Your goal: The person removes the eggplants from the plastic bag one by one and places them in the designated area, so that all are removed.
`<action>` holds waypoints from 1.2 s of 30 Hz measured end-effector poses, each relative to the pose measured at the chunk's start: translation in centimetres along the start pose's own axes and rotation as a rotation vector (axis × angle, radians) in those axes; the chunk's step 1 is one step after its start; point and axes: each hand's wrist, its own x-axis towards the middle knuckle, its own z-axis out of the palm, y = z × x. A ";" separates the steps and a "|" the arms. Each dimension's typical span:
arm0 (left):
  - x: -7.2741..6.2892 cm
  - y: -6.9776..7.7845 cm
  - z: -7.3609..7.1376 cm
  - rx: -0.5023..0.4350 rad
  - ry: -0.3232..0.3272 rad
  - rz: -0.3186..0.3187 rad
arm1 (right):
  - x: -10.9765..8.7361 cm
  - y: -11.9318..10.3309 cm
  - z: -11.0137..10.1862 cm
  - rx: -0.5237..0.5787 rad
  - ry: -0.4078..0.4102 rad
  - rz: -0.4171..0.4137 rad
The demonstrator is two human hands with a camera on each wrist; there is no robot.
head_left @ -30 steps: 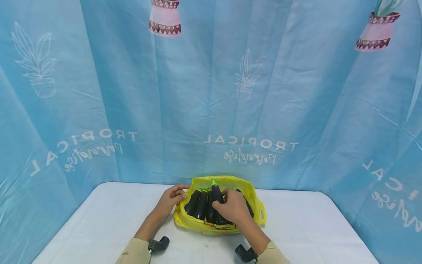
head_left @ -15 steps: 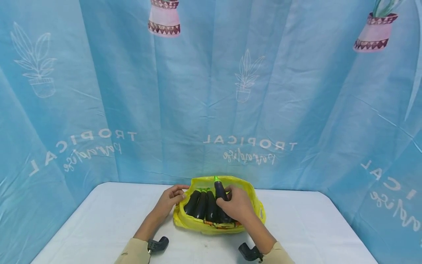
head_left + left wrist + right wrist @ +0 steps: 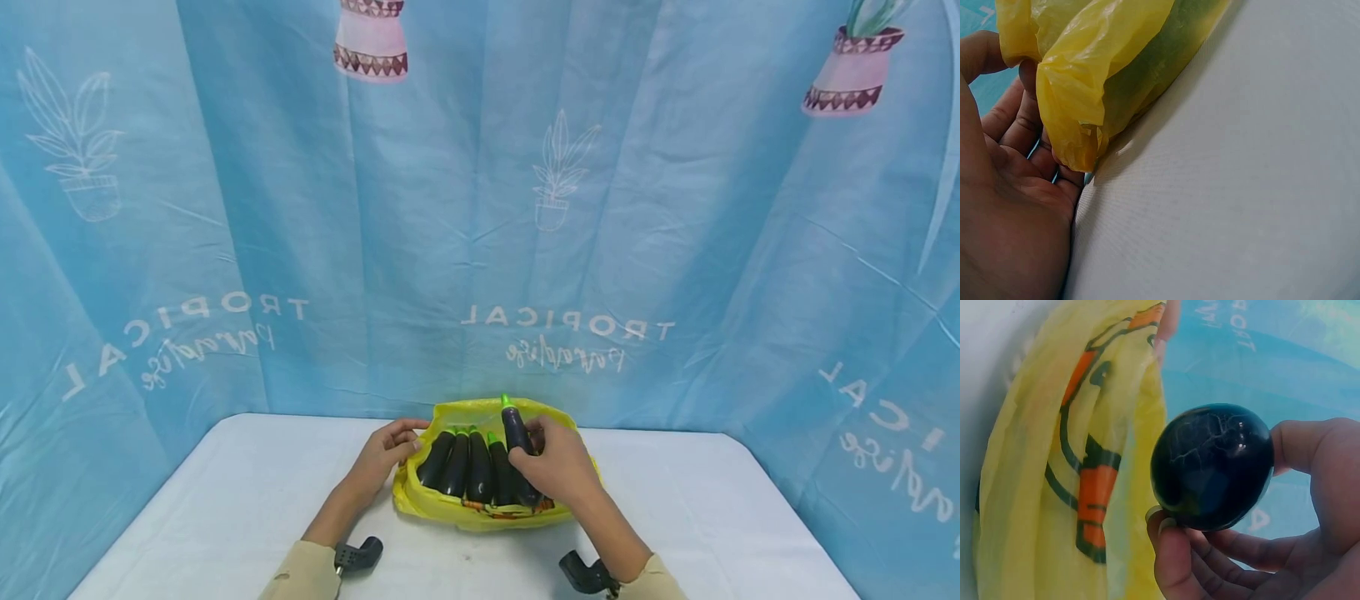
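Note:
A yellow plastic bag [image 3: 431, 507] stands with its mouth spread wide, and several dark eggplants [image 3: 455, 468] with green stems lie side by side in it. My right hand [image 3: 561, 463] grips one eggplant [image 3: 517, 431], its stem end pointing up and away, over the right part of the bag. In the right wrist view that eggplant's glossy round bottom [image 3: 1210, 469] shows between thumb and fingers, beside the bag's printed side [image 3: 1029, 462]. My left hand [image 3: 382, 457] holds the bag's left rim; in the left wrist view thumb and forefinger pinch the yellow film [image 3: 1075, 90].
The bag rests on a white-covered table [image 3: 675, 517]. A blue curtain [image 3: 480, 250] with plant prints and lettering hangs behind and along both sides. Black camera mounts [image 3: 360, 555] sit on both wrists.
My right hand has drawn its eggplant up and to the right, away from the row, uncovering another eggplant beside it. My left hand stays at the bag's left rim.

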 end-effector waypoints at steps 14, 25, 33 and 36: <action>0.2 0.3 0.0 0.002 0.001 -0.006 | 0.1 0.5 -3.3 0.016 0.004 0.045; 0.0 0.2 0.1 0.013 0.006 -0.012 | 0.9 2.4 -5.3 -0.003 -0.003 0.079; -0.1 0.4 0.1 0.024 0.007 -0.010 | 1.4 3.9 -7.2 0.032 -0.013 0.138; -0.1 0.3 0.1 0.018 0.002 -0.006 | 1.6 4.7 -7.8 0.042 -0.009 0.167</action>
